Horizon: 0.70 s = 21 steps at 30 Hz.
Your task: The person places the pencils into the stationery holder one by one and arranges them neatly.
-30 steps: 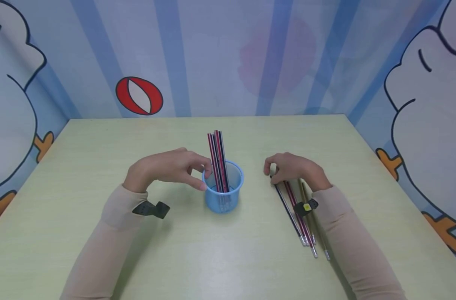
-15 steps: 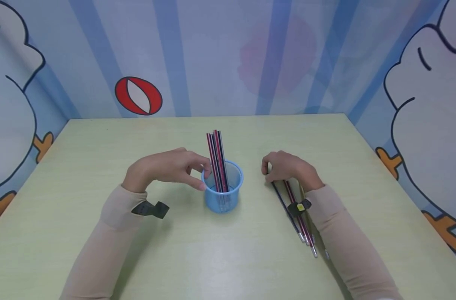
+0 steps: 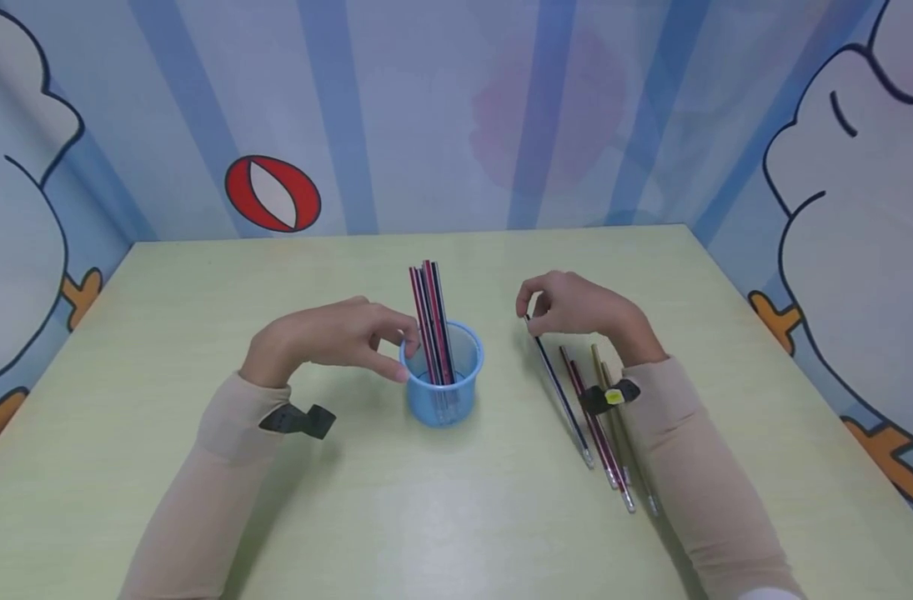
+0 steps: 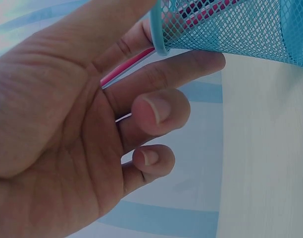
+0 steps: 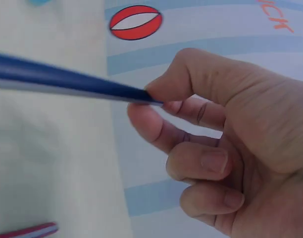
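A light-blue mesh pencil cup (image 3: 443,406) stands upright on the table, and several red-and-dark striped pencils (image 3: 432,321) lean inside it. My left hand (image 3: 339,335) grips its rim from the left; the left wrist view shows one finger inside the mesh wall and another beneath it outside. Right of the cup, my right hand (image 3: 576,307) pinches the upper end of a dark blue pencil (image 3: 557,383) between thumb and fingertips, its other fingers curled. That pencil slants toward the front, its silvery end low near the table. The right wrist view shows the pinch closely on the blue pencil (image 5: 67,79).
Beneath my right wrist lie a few dark red pencils (image 3: 593,421) and gold-coloured pencils (image 3: 606,367), partly hidden by the sleeve. The pale table (image 3: 313,517) ends at a printed backdrop (image 3: 426,117) behind and at both sides.
My right hand has lifted the dark blue pencil's upper end and drawn it away from the other pencils, back and slightly left. The left hand stays at the cup's rim.
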### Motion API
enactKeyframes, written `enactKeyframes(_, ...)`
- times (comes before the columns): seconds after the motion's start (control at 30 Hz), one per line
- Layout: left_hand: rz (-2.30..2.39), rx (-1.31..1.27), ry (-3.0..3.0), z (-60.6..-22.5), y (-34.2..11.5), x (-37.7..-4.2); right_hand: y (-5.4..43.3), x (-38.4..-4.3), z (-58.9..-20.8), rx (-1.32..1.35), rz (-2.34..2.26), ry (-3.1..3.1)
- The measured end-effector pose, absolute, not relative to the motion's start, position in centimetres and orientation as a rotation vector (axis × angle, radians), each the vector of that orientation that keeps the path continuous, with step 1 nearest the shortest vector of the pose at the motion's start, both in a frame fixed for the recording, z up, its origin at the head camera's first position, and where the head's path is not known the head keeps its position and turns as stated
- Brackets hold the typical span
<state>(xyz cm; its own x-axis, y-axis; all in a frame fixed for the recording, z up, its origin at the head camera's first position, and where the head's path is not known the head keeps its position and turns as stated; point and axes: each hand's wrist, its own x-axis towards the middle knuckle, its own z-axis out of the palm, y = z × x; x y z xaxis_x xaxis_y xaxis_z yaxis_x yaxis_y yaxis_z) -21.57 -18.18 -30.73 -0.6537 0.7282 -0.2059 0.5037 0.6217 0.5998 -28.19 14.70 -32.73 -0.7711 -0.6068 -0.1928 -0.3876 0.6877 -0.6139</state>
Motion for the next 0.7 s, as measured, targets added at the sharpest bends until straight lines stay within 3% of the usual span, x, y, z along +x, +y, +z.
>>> enactKeyframes(0.4,0.703,1.003,2.405,-30.8,-18.0,-21.7,14.5,-27.5,-28.3,-0.889,-1.329,2.517)
enactKeyframes(0.7,0.715,1.002,2.4,-30.8,-18.2,-21.7,14.0,-27.0,-27.5,-1.0,-1.666,2.472)
